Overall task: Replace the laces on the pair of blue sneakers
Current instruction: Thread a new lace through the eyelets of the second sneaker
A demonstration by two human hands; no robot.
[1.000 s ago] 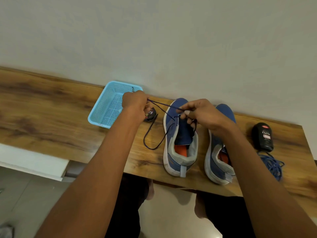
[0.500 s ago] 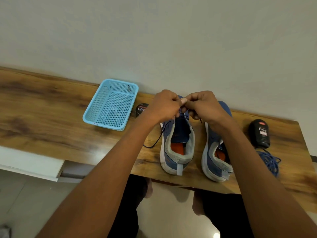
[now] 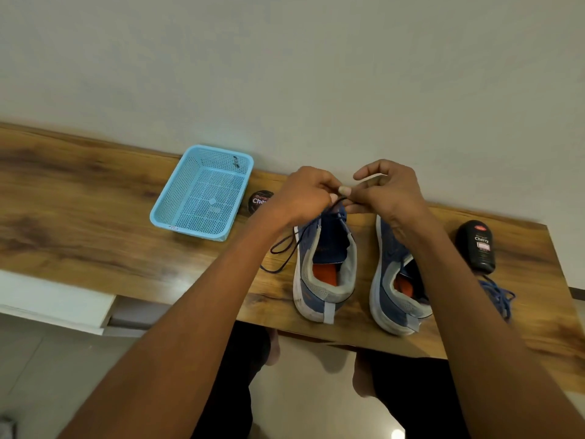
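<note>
Two blue sneakers stand heel-toward-me on the wooden shelf (image 3: 95, 223): the left sneaker (image 3: 323, 274) with an orange insole and the right sneaker (image 3: 395, 289). A dark lace (image 3: 285, 251) runs from the left sneaker's front and trails in loops on the wood to its left. My left hand (image 3: 307, 194) and my right hand (image 3: 386, 191) meet above the left sneaker's toe end, both pinching the dark lace between fingertips. The sneakers' toes are hidden behind my hands.
A light blue mesh basket (image 3: 177, 198) sits at the left against the wall. A round polish tin (image 3: 259, 199) lies beside it. A black polish bottle (image 3: 478, 245) and a bundle of blue laces (image 3: 498, 296) lie at the right near the shelf's end.
My left hand came in from over the tin to meet the right hand above the left sneaker. The trailing lace loop got shorter. The right hand's fingers rose slightly.
</note>
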